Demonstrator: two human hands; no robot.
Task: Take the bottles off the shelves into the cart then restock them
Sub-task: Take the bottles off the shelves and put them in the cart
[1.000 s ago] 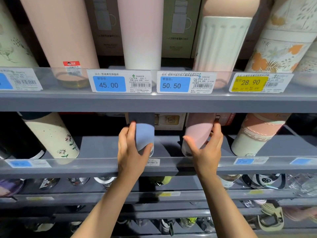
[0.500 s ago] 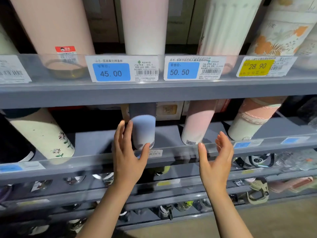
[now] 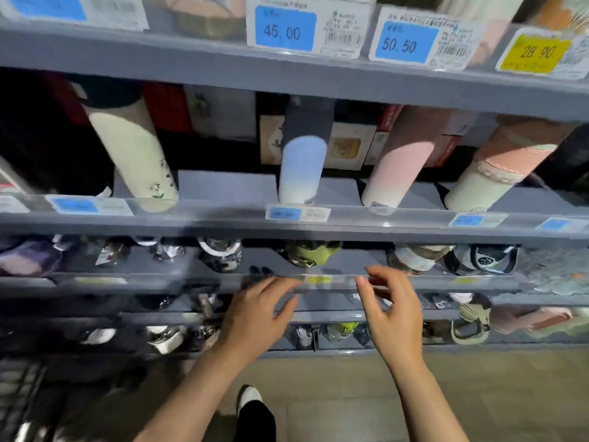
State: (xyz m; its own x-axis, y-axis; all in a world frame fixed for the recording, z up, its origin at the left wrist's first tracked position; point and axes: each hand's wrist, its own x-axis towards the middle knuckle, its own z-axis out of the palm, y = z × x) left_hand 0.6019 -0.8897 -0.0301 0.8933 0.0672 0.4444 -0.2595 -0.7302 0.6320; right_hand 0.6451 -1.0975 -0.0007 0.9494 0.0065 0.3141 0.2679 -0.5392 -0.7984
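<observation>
Shelving fills the view, tiers stacked toward 6 o'clock. Blue bottle and pink bottle stand at 12 o'clock on the middle tier, apart from both hands. Left hand and right hand empty, fingers loosely spread, near the lower rail. Cart not clearly visible. Advice: grip a bottle round its body, lift it clear of the front lip
</observation>
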